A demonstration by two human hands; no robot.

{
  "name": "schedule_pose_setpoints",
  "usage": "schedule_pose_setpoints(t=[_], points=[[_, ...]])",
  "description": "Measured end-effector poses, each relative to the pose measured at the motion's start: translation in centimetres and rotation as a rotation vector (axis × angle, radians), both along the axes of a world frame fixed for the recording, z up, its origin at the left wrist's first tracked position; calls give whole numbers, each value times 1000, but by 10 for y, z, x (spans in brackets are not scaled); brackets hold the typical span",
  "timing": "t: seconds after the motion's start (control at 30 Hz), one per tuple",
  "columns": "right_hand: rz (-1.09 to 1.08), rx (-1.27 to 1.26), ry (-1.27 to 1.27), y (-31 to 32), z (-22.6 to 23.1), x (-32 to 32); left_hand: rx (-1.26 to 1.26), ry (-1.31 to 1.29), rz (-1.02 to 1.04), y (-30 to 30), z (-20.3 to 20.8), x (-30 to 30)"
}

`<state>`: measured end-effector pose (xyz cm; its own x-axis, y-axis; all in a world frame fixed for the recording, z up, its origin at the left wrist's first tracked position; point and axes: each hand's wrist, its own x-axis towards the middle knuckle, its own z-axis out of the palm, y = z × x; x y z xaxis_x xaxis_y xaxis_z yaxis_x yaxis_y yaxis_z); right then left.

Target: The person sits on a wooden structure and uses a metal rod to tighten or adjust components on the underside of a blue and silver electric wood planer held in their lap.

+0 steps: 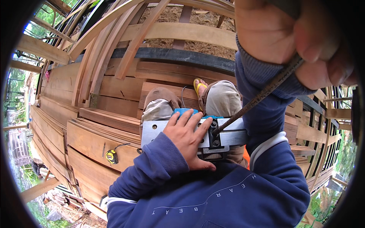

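An electric planer [152,129] with a silver base plate and blue body rests upside down across my lap. My left hand [185,138] lies on it with fingers spread over the plate and the thumb along its near edge. My right hand [300,45], large and close at the upper right, is closed on a long dark rod-shaped wrench [262,91], whose handle is mostly hidden by the fingers. The wrench's lower end meets the upper bolt of the black blade clamp [207,142]. A second bolt [216,143] shows just below it.
Stacked wooden boards [99,140] lie to the left, with a yellow and black tape measure [111,156] on them. Loose timber strips [102,57] lean at the upper left. A foot in a yellow flip-flop [198,88] is beyond my knees. A dark beam [182,56] crosses farther off.
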<state>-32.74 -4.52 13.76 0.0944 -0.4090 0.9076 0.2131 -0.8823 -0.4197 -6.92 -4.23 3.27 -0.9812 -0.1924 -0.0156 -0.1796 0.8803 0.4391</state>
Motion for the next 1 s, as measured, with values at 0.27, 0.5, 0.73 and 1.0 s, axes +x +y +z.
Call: schedule_pose_setpoints(t=[0.27, 0.5, 0.73, 1.0], points=[[-82, 21, 20, 16, -2, 4, 26, 26, -14, 3, -5, -1], [-132, 37, 47, 27, 0, 2, 35, 26, -42, 1, -5, 0], [-134, -1, 41, 30, 7, 5, 33, 83, -46, 1, 0, 6], [-153, 17, 77, 31, 6, 0, 51, 137, -39, 2, -5, 3]])
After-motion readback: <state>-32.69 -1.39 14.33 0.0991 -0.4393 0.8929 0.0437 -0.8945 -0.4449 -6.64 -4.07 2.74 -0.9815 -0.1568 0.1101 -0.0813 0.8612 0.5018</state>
